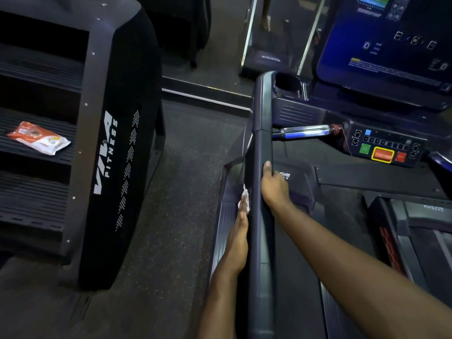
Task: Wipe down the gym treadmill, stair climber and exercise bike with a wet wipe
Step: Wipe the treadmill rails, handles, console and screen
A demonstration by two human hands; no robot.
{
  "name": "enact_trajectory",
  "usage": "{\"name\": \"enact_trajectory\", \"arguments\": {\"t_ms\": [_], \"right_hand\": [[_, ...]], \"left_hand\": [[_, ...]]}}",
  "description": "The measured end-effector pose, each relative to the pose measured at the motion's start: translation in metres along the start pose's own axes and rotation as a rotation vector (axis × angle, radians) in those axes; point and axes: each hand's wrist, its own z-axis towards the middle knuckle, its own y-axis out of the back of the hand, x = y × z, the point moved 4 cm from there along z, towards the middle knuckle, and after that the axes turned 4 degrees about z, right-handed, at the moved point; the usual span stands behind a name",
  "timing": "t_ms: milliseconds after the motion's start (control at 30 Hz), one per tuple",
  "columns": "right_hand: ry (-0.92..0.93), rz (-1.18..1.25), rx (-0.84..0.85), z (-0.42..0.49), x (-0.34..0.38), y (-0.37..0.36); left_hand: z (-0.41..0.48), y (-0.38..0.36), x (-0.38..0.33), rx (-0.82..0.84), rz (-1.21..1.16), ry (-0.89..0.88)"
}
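The treadmill's long dark left handrail (263,133) runs from the console toward me. My left hand (241,231) lies flat against the rail's outer left side, pressing a white wet wipe (245,198) under its fingertips. On the rail's inner side my right hand (274,185) grips the bar, thumb on top. The treadmill console (386,148) with green, orange and red buttons sits at the right, below a lit blue screen (391,40). At the left stands the black stair climber (117,148).
An orange and white wipe packet (39,137) lies on a step of the stair climber. A strip of speckled rubber floor (181,192) separates the two machines. A cup holder (286,84) and a chrome grip bar (305,132) sit near the console.
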Motion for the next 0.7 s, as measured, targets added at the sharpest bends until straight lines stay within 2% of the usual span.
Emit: {"name": "enact_trajectory", "arguments": {"t_ms": [100, 267, 500, 633, 700], "right_hand": [[0.023, -0.001, -0.034, 0.002, -0.004, -0.004], [0.053, 0.006, -0.060, 0.004, -0.003, -0.003], [0.069, -0.028, -0.087, 0.006, -0.003, -0.003], [0.066, -0.035, -0.088, 0.006, -0.003, -0.002], [0.065, -0.025, -0.077, 0.005, -0.003, -0.001]], "left_hand": [[0.020, 0.001, -0.005, 0.000, -0.017, 0.018], [0.109, 0.011, -0.051, -0.057, 0.048, 0.019], [0.083, 0.002, -0.019, 0.001, -0.080, -0.021], [0.136, 0.009, -0.054, -0.032, -0.034, 0.053], [0.159, 0.011, -0.075, -0.052, 0.032, 0.021]]}}
